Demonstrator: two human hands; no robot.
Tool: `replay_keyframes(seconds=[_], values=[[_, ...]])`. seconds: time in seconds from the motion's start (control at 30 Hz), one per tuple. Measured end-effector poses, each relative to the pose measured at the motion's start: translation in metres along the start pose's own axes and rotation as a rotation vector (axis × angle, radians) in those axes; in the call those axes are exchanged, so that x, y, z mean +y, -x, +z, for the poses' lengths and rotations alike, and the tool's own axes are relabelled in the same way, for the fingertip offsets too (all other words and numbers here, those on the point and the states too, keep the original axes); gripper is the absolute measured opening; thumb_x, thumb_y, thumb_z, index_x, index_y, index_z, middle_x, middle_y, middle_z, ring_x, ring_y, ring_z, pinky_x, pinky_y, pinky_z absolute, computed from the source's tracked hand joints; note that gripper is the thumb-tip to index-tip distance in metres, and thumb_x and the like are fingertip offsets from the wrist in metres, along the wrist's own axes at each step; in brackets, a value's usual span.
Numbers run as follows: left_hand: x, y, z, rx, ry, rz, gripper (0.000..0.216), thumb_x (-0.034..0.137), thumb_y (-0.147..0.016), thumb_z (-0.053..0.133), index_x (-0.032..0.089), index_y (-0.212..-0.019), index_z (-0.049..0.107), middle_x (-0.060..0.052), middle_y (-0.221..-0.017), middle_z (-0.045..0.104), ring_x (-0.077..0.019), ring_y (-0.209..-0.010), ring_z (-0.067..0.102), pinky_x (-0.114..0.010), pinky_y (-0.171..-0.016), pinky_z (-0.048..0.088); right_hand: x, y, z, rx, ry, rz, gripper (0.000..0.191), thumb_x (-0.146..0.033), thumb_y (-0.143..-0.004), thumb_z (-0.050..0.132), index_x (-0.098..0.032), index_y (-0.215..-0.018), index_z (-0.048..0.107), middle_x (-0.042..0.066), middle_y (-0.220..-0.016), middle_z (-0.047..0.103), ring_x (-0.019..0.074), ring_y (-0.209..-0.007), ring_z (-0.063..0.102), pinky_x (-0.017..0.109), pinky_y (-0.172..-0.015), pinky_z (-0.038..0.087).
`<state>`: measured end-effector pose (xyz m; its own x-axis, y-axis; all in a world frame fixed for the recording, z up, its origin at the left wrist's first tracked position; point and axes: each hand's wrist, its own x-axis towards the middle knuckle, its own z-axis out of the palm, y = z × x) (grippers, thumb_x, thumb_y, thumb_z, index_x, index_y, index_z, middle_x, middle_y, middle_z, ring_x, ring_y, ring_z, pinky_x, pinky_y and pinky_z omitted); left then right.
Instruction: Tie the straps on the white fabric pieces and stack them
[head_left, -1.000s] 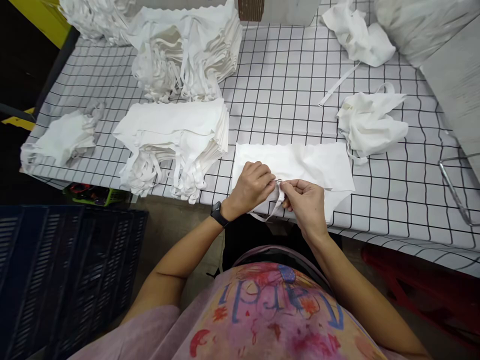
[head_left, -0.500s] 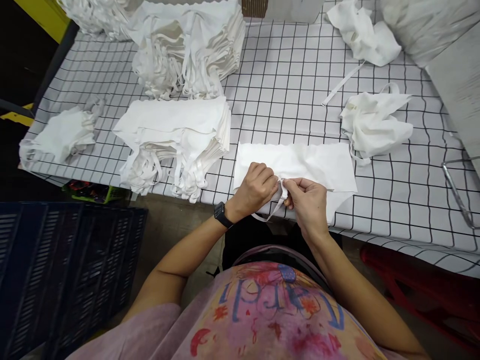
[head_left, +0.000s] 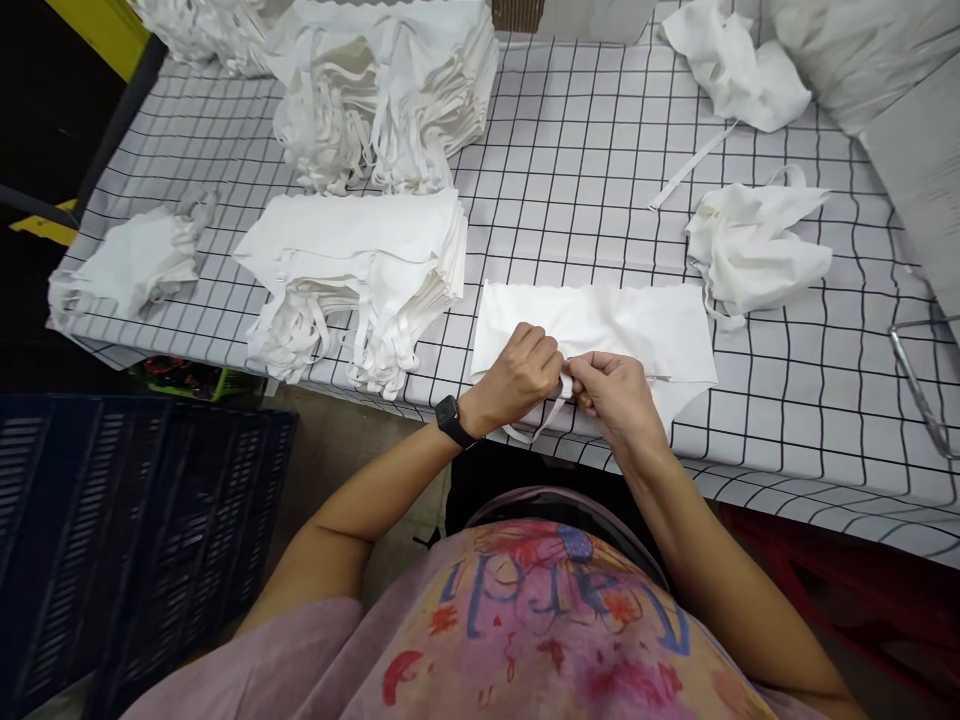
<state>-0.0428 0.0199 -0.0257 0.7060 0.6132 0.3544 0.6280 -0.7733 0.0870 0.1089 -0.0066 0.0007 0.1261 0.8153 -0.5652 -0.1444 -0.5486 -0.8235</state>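
A white strapped garment lies spread at the table's front edge, its wide band flat and its lower part toward me. My left hand is closed in a fist over its near side. Against it, my right hand pinches a thin white strap, which loops down between the hands over the edge. Both hands' fingertips meet at the strap; exactly what each one grips there is partly hidden. A dark watch sits on my left wrist.
Left of the garment stands a stack of similar white garments, with a taller stack behind. Crumpled white pieces lie to the right. A bent metal rod is at the right edge; blue crates stand at lower left.
Both hands stay together at the strap. The fingertips have drawn closer, and the part of the strap that stood up between them is now mostly covered. The view has shifted slightly.
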Motion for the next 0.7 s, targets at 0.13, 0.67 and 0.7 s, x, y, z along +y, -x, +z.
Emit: replay_keyframes(seconds=[0.13, 0.67, 0.7], values=[[-0.001, -0.002, 0.003, -0.022, 0.015, -0.011, 0.033, 0.002, -0.098, 0.036, 0.018, -0.075, 0.055, -0.008, -0.080, 0.059, -0.0230, -0.079, 0.051, -0.039, -0.075, 0.041, -0.002, -0.001, -0.003, -0.118, 0.001, 0.051, 0.031, -0.032, -0.062, 0.079, -0.018, -0.049, 0.054, -0.005, -0.043, 0.046, 0.0032, -0.035, 0.032, 0.018, -0.032, 0.020], [-0.039, 0.032, -0.016, 0.213, 0.203, -0.442, 0.018, 0.026, -0.095, 0.058, 0.018, -0.110, 0.065, -0.013, -0.119, 0.063, -0.0285, -0.112, 0.061, -0.045, -0.097, 0.052, -0.034, -0.095, -0.159, 0.501, 0.903, -0.784, 0.040, -0.032, -0.085, 0.063, -0.015, -0.119, 0.073, 0.021, -0.127, 0.060, 0.0337, -0.116, 0.060, 0.050, -0.095, 0.053], [-0.041, 0.031, -0.013, 0.228, 0.168, -0.470, 0.019, 0.027, -0.095, 0.058, 0.018, -0.110, 0.064, -0.013, -0.117, 0.062, -0.0291, -0.111, 0.060, -0.046, -0.097, 0.052, -0.036, -0.102, -0.162, 0.543, 0.896, -0.785, 0.038, -0.031, -0.086, 0.061, -0.014, -0.117, 0.072, 0.021, -0.124, 0.060, 0.0331, -0.113, 0.061, 0.051, -0.097, 0.051]])
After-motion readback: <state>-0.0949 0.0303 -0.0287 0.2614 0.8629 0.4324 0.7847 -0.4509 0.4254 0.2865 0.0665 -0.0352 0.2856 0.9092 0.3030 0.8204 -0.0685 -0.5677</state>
